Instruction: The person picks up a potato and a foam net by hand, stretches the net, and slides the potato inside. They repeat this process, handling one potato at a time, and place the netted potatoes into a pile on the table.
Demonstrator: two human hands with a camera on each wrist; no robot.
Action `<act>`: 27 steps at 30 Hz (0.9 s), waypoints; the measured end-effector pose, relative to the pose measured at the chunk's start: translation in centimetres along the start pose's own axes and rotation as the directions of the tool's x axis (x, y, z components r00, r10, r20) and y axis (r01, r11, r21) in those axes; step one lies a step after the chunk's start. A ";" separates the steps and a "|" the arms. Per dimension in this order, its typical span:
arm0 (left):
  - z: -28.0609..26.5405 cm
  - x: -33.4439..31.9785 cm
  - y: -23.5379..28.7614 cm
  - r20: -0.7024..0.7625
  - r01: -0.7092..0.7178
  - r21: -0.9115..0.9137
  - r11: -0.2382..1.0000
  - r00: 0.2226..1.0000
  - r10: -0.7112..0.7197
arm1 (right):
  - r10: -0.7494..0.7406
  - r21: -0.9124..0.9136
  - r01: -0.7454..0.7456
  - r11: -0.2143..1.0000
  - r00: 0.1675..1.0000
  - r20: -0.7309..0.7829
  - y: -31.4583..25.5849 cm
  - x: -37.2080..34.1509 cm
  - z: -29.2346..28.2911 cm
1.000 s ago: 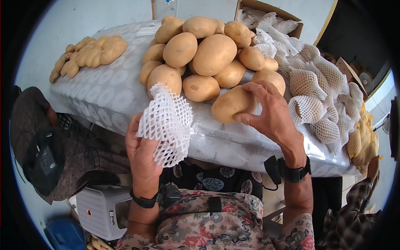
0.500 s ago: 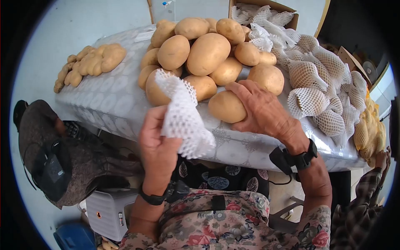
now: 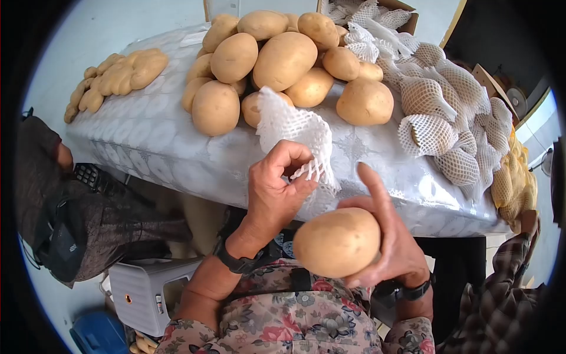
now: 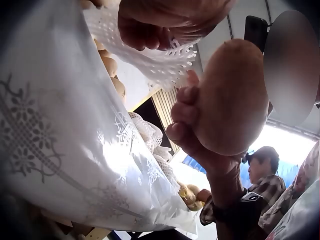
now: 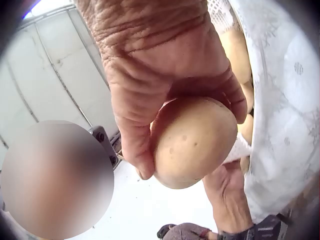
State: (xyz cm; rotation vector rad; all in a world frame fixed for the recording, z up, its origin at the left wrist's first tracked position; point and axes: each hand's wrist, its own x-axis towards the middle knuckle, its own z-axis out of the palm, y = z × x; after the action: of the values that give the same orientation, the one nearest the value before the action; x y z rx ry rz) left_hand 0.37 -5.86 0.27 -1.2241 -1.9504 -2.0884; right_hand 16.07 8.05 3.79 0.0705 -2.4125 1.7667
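The left hand [image 3: 277, 186] pinches the lower edge of a white foam net sleeve [image 3: 298, 127], which stands up above its fingers. In the right hand [image 3: 395, 242] is a large potato [image 3: 337, 242], held in front of the table edge, below and right of the net. The left wrist view shows the same potato [image 4: 232, 97] gripped from below and the net [image 4: 145, 60] apart from it. Thumb and fingers of the right hand [image 5: 160, 75] wrap the potato [image 5: 195, 142] in the right wrist view.
Bare potatoes [image 3: 285, 61] are piled on the covered table [image 3: 177, 153], with smaller ones [image 3: 132, 74] at the left. Netted potatoes [image 3: 427, 97] lie at the right, beside a box [image 3: 407, 17] and a yellow net bag [image 3: 516, 183]. Other people are at both sides; a stool [image 3: 138, 295] stands below.
The right hand has lifted the potato off the table and drawn it toward the body. The left hand has moved right with the net, whose end now points up.
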 end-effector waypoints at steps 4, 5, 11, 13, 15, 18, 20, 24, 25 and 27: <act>-0.6 -0.2 1.4 0.052 -0.035 0.042 0.999 0.998 0.033 | 0.056 0.118 -0.065 0.991 0.995 0.078 1.1 1.9 0.2; -1.0 -0.2 1.4 0.091 -0.049 0.045 0.998 0.995 0.045 | 0.067 0.158 -0.083 0.984 0.993 0.099 1.3 2.2 0.1; -2.5 -0.3 1.3 0.169 -0.020 -0.053 0.998 0.985 0.028 | 0.138 0.133 -0.129 0.983 0.989 -0.058 1.3 2.6 -0.6; -2.5 -0.1 2.0 0.231 -0.036 0.053 0.998 0.973 0.023 | 0.147 0.071 -0.134 0.988 0.963 -0.226 0.9 2.6 -0.4; -2.3 0.0 2.4 0.310 -0.040 0.169 0.985 0.951 -0.014 | 0.071 -0.088 -0.109 0.990 0.933 -0.352 1.0 2.7 -0.2; -0.8 0.0 1.5 0.262 -0.233 0.271 0.934 0.951 0.161 | -0.126 -0.344 -0.047 0.938 0.877 -0.464 1.4 3.7 0.0; -0.1 0.0 1.5 0.260 -0.324 0.359 0.875 0.935 0.240 | -0.276 -0.424 0.025 0.906 0.792 -0.544 1.9 5.3 0.0; 0.1 1.5 -0.1 0.037 -0.353 0.367 0.861 0.930 0.365 | -0.433 -0.338 0.272 0.901 0.613 -0.660 4.5 9.7 0.9; 0.1 1.6 -0.6 0.012 -0.350 0.379 0.857 0.927 0.374 | -0.426 -0.267 0.343 0.900 0.575 -0.698 4.7 10.4 1.5; 0.0 1.9 -1.6 -0.037 -0.345 0.404 0.847 0.919 0.392 | -0.476 -0.314 0.361 0.878 0.601 -0.641 5.3 11.2 1.6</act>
State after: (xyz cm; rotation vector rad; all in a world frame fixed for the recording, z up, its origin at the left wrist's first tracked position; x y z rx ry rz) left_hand -1.73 -4.65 -0.01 -1.2331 -1.7834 -1.4622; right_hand 4.19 8.68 -0.02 -0.0467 -1.7503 1.0954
